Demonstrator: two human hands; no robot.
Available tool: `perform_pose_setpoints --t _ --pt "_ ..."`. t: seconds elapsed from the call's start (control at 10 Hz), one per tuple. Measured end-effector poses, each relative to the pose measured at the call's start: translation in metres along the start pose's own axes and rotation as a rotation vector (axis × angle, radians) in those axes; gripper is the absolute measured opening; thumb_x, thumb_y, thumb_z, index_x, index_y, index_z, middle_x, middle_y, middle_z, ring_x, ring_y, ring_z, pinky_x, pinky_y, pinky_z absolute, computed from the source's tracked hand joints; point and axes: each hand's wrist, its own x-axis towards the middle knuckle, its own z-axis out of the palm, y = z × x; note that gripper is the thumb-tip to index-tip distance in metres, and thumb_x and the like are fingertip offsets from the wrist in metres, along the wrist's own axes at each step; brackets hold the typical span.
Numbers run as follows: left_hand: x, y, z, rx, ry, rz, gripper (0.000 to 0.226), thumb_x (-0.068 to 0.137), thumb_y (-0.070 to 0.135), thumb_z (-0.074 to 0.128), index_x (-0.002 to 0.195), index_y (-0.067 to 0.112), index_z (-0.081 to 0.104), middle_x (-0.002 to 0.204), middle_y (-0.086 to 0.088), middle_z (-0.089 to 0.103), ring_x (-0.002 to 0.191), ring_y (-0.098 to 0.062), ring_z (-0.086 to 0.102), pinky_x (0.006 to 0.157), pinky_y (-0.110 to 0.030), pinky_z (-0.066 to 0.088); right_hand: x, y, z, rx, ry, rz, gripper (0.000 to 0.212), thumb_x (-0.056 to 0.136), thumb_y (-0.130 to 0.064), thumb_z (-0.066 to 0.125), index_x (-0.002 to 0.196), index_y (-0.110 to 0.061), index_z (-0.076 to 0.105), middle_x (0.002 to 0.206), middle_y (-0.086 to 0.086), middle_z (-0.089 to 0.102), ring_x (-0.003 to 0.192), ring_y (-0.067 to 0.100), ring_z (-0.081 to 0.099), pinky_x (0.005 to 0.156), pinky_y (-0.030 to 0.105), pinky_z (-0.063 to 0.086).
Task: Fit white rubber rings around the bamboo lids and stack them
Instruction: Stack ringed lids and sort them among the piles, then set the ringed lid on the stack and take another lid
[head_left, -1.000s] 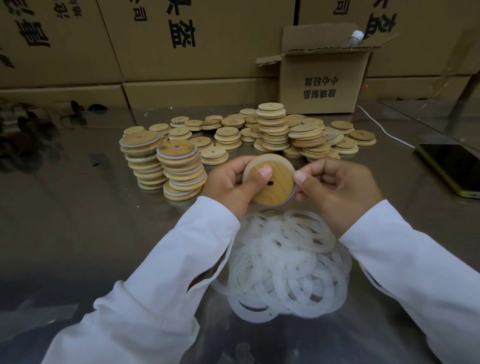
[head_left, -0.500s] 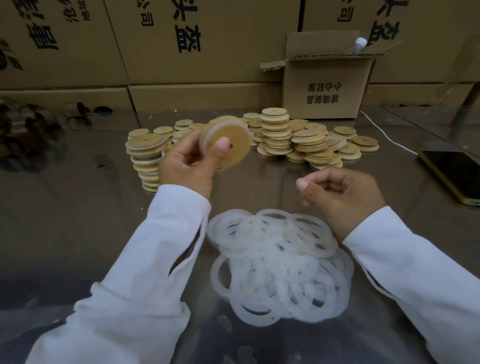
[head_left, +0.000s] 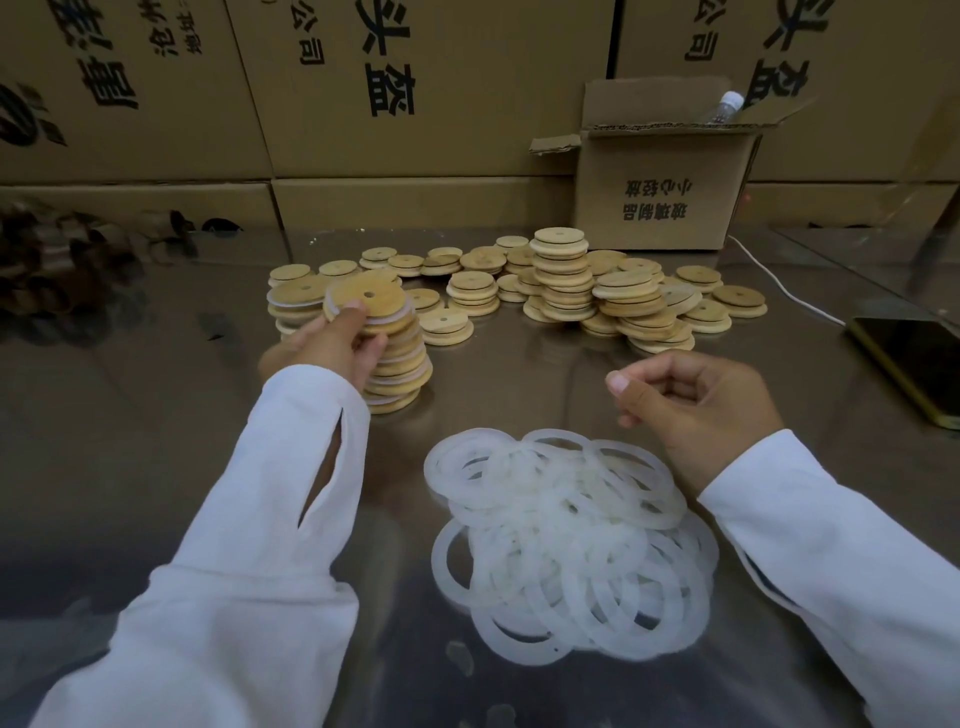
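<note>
While the left hand (head_left: 332, 347) grips a ringed bamboo lid (head_left: 366, 300) by its near edge with the thumb on top, the lid is tilted at the top of the stack of ringed lids (head_left: 402, 364), left of centre; can't tell if it's touching. Right hand (head_left: 698, 402) hovers centre right, fingers curled in, holding nothing, just past the pile of white rubber rings (head_left: 566, 545) on the steel table (head_left: 156, 415). Bare lids (head_left: 566, 280) are heaped upper centre before an open cardboard box (head_left: 665, 197), and a phone (head_left: 919, 364) lies at the right edge.
</note>
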Motion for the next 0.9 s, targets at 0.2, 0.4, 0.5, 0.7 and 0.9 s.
perform_pose_setpoints --t 0.2,0.4,0.5,0.7,0.9 --pt "-0.001 -0.004 -0.004 0.065 0.108 -0.078 0.014 0.085 0.022 0.066 0.078 0.013 0.059 0.082 0.001 0.066 0.052 -0.001 0.064 0.055 -0.012 0.050 -0.001 0.000 -0.001 -0.025 0.006 0.015 0.013 0.078 -0.016 0.070 0.068 -0.022 0.066 0.062 -0.003 0.065 0.051 0.001 0.060 0.055 0.008 0.047" --pt "-0.012 0.000 0.004 0.078 0.196 -0.187 0.034 0.077 0.043 0.070 0.075 0.013 0.054 0.072 -0.002 0.059 0.058 -0.009 0.058 0.053 -0.021 0.054 -0.002 0.000 -0.001 -0.033 0.018 0.043 0.014 0.078 -0.018 0.070 0.066 -0.024 0.065 0.056 -0.007 0.065 0.051 0.002 0.060 0.060 0.018 0.045" --pt "-0.015 -0.002 0.007 0.287 0.413 0.019 0.040 0.074 0.050 0.070 0.082 0.015 0.052 0.068 0.002 0.053 0.056 -0.007 0.050 0.058 -0.021 0.045 -0.001 0.001 -0.001 -0.038 0.018 0.042 0.014 0.078 -0.018 0.070 0.067 -0.024 0.065 0.056 -0.007 0.065 0.051 0.001 0.060 0.058 0.015 0.045" --pt "-0.061 -0.011 0.035 0.296 -0.026 0.580 0.024 0.084 0.014 0.064 0.071 0.024 0.047 0.060 0.004 0.048 0.045 0.002 0.044 0.048 -0.009 0.037 0.004 0.002 -0.003 -0.046 0.032 0.051 0.012 0.079 -0.015 0.068 0.069 -0.020 0.065 0.064 0.000 0.065 0.050 0.001 0.059 0.054 0.008 0.047" --pt "-0.070 -0.048 0.041 0.644 -0.704 0.275 0.026 0.089 0.012 0.056 0.065 0.021 0.056 0.052 0.006 0.049 0.044 -0.003 0.044 0.052 -0.017 0.039 0.035 0.007 -0.012 -0.135 0.077 0.149 0.008 0.082 -0.017 0.067 0.074 -0.017 0.064 0.073 0.004 0.066 0.056 0.003 0.060 0.057 0.012 0.042"
